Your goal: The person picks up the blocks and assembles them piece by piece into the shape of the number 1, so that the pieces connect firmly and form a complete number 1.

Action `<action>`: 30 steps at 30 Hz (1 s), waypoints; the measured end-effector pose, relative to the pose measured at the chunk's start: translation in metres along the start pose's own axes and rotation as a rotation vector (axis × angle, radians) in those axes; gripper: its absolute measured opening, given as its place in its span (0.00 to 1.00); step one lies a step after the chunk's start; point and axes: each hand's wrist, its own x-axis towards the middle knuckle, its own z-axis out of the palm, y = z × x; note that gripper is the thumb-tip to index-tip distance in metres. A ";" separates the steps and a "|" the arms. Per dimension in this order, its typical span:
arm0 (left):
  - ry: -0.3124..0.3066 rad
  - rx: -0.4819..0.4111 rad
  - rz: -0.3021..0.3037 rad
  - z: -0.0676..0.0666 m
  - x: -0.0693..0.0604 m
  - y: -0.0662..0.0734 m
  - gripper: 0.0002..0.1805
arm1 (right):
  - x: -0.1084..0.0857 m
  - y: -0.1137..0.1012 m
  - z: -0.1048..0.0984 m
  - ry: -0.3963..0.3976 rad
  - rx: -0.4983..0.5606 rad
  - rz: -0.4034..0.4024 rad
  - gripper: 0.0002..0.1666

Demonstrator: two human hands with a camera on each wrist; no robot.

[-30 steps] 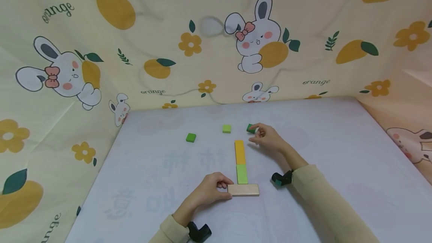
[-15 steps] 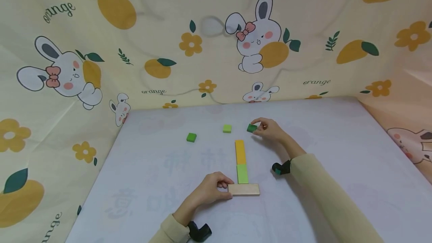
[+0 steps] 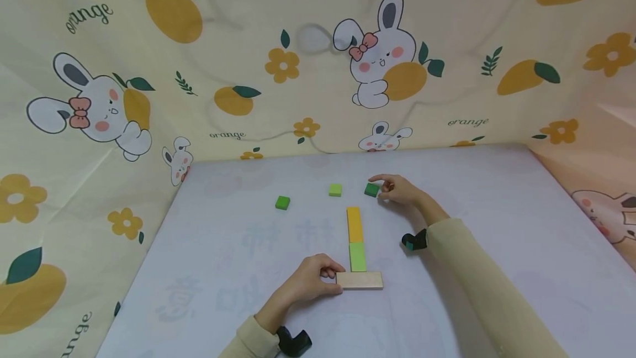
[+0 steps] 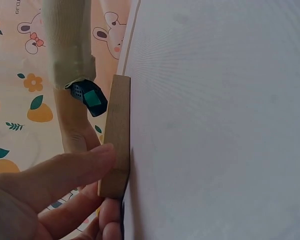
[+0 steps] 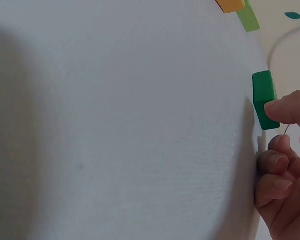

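A pale wooden block (image 3: 359,280) lies crosswise on the table, and my left hand (image 3: 310,279) holds its left end. In the left wrist view the thumb (image 4: 97,162) presses that block from one side, fingers at the other. Above it in the head view stand a light green block (image 3: 357,257) and a yellow block (image 3: 354,224) in line. My right hand (image 3: 399,189) is at a small dark green block (image 3: 371,189), index finger extended past its far edge. In the right wrist view a fingertip (image 5: 275,107) overlaps the block; I cannot see a firm grip.
A light green square block (image 3: 335,190) and a green square block (image 3: 282,203) lie further left at the back of the white table (image 3: 223,269). A patterned curtain (image 3: 318,98) rises behind the table. Each wrist bears a black device (image 3: 294,341).
My right thumb came up to the dark green block's near side, then drew slightly right; the index finger shifted to the far edge. My left hand and the other blocks stay put.
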 end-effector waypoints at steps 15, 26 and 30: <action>0.000 -0.003 0.014 0.000 0.001 -0.001 0.16 | 0.001 -0.001 0.003 0.039 -0.001 0.003 0.27; 0.000 0.006 0.034 0.000 0.001 -0.001 0.16 | 0.002 0.002 0.006 0.058 -0.048 0.010 0.24; -0.002 0.001 0.029 0.000 0.001 -0.001 0.16 | 0.002 -0.001 0.007 0.070 -0.071 -0.002 0.24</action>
